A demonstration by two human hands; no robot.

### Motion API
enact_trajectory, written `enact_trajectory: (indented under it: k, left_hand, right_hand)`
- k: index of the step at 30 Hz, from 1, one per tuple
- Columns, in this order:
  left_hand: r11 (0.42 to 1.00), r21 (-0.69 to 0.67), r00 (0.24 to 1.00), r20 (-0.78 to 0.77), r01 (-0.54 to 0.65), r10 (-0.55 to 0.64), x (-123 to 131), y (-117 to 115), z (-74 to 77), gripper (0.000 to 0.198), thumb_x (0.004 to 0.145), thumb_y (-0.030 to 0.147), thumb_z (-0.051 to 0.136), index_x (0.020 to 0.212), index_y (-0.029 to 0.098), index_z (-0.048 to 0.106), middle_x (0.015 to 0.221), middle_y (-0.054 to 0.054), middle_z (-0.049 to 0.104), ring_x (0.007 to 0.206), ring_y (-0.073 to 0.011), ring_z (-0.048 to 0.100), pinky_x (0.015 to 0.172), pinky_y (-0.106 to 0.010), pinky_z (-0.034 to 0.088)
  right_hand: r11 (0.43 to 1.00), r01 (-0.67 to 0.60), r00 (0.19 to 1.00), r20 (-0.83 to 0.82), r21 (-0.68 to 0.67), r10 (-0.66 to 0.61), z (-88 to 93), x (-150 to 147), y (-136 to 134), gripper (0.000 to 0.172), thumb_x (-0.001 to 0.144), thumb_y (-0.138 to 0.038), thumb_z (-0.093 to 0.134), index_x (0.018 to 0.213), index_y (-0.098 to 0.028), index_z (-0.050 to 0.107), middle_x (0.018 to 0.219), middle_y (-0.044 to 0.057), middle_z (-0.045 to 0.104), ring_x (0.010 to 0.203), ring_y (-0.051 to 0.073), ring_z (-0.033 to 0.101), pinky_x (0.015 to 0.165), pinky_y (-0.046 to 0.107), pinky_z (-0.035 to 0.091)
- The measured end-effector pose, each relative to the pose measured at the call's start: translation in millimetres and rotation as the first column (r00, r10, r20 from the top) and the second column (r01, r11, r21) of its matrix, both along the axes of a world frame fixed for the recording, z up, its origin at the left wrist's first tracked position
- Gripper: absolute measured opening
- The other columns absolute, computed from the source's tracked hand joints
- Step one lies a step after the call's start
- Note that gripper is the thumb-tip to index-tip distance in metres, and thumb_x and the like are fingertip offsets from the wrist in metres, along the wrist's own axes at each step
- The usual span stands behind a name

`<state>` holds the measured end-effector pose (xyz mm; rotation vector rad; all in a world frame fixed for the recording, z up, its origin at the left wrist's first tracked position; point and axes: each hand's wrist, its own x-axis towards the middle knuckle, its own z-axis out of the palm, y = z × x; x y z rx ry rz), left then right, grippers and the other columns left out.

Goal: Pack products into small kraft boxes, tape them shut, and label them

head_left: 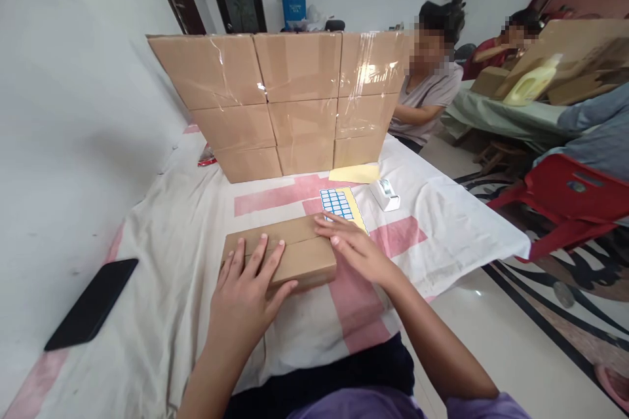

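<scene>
A small brown cardboard box [299, 255] lies flat on the cloth-covered table in front of me, its top flaps meeting along a seam. My left hand [246, 281] rests on the box's left part with fingers spread over the top. At the right end, my right hand [356, 245] lies with its fingers stretched out on the box's edge. Just beyond that hand is a sheet of blue-bordered labels [337, 205] on yellow backing. A white tape dispenser [385, 195] stands to the right of the sheet, near a yellow paper strip [354, 174].
A wall of stacked, taped cartons [302, 101] stands at the table's far side. On the left lies a black phone [92, 304]. One person [430, 85] sits behind the cartons; a red chair [570, 200] and another table with a yellow bottle [533, 82] are to the right.
</scene>
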<state>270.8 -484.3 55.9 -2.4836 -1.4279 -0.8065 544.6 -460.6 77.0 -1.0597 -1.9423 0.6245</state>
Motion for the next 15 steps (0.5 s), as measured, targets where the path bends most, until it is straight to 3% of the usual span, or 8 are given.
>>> enact_trajectory:
  k: [2,3,4,5,6,9,12,15]
  left_hand:
    - [1.000,0.005,1.000,-0.010,-0.006,0.006,0,1,-3.4,0.074,0.086,0.060,0.065,0.152,0.031,0.046,0.155,-0.011,0.050,0.145,-0.0524,0.036,0.111,-0.067,0.034]
    - [1.000,0.010,1.000,-0.006,-0.004,0.004,-1,2,-4.2,0.074,0.086,0.060,0.065,0.152,0.032,0.046,0.155,-0.011,0.050,0.145,-0.0519,0.036,0.111,-0.068,0.034]
    - [1.000,0.011,1.000,0.003,0.000,0.000,-2,2,-4.4,0.074,0.086,0.060,0.065,0.152,0.033,0.045,0.154,-0.010,0.051,0.145,-0.0510,0.035,0.112,-0.067,0.034]
    - [1.000,0.013,1.000,0.014,0.004,-0.005,-2,3,-4.2,0.074,0.086,0.060,0.066,0.152,0.034,0.044,0.154,-0.009,0.051,0.146,-0.0500,0.035,0.112,-0.067,0.033]
    - [1.000,0.013,1.000,0.027,0.008,-0.009,-2,2,-3.7,0.073,0.086,0.059,0.066,0.152,0.035,0.044,0.154,-0.009,0.052,0.147,-0.0492,0.034,0.113,-0.067,0.033]
    - [1.000,0.004,0.998,0.061,0.010,-0.011,0,0,-1.2,0.071,0.087,0.055,0.067,0.151,0.036,0.045,0.153,-0.007,0.052,0.148,-0.0472,0.033,0.115,-0.065,0.031]
    - [0.999,-0.034,0.996,0.094,-0.002,0.005,3,-4,1.0,0.071,0.086,0.053,0.069,0.151,0.038,0.045,0.154,-0.005,0.052,0.148,-0.0466,0.034,0.117,-0.065,0.028]
    - [0.998,-0.058,0.994,0.104,-0.023,0.029,4,-6,1.7,0.073,0.085,0.053,0.070,0.151,0.038,0.045,0.156,-0.005,0.050,0.147,-0.0477,0.034,0.116,-0.066,0.027]
  right_hand:
    - [0.978,0.206,0.976,-0.060,-0.045,-0.208,-3.1,29,10,0.033,0.103,-0.037,0.047,0.127,-0.028,0.068,0.146,0.006,0.060,0.140,0.024,0.050,0.116,0.048,0.038]
    - [0.925,0.373,0.923,-0.067,-0.076,-0.378,-3.9,48,19,0.032,0.101,-0.038,0.049,0.123,-0.025,0.069,0.145,0.007,0.060,0.137,0.024,0.052,0.114,0.046,0.040]
    - [0.821,0.555,0.825,-0.037,-0.134,-0.564,-4.0,68,29,0.031,0.100,-0.036,0.049,0.119,-0.023,0.069,0.144,0.008,0.061,0.135,0.024,0.053,0.111,0.041,0.041]
    - [0.677,0.697,0.704,0.043,-0.236,-0.709,-3.2,89,40,0.032,0.100,-0.035,0.047,0.119,-0.022,0.068,0.143,0.007,0.061,0.133,0.023,0.054,0.108,0.036,0.043]
    - [0.591,0.751,0.638,0.095,-0.295,-0.764,-1.8,110,51,0.034,0.099,-0.034,0.046,0.120,-0.017,0.067,0.141,0.012,0.061,0.129,0.025,0.055,0.105,0.036,0.043]
    - [0.465,0.763,0.598,0.220,-0.449,-0.770,3.4,159,84,0.032,0.094,-0.035,0.054,0.103,-0.009,0.071,0.121,0.019,0.068,0.107,0.028,0.062,0.088,0.035,0.047]
    - [0.408,0.702,0.656,0.309,-0.583,-0.688,4.3,184,108,0.027,0.089,-0.035,0.063,0.086,-0.010,0.072,0.101,0.015,0.071,0.087,0.022,0.061,0.075,0.032,0.044]
    - [0.361,0.676,0.685,0.367,-0.642,-0.630,0.3,195,123,0.023,0.086,-0.034,0.068,0.081,-0.012,0.070,0.092,0.011,0.069,0.078,0.016,0.055,0.070,0.030,0.041]
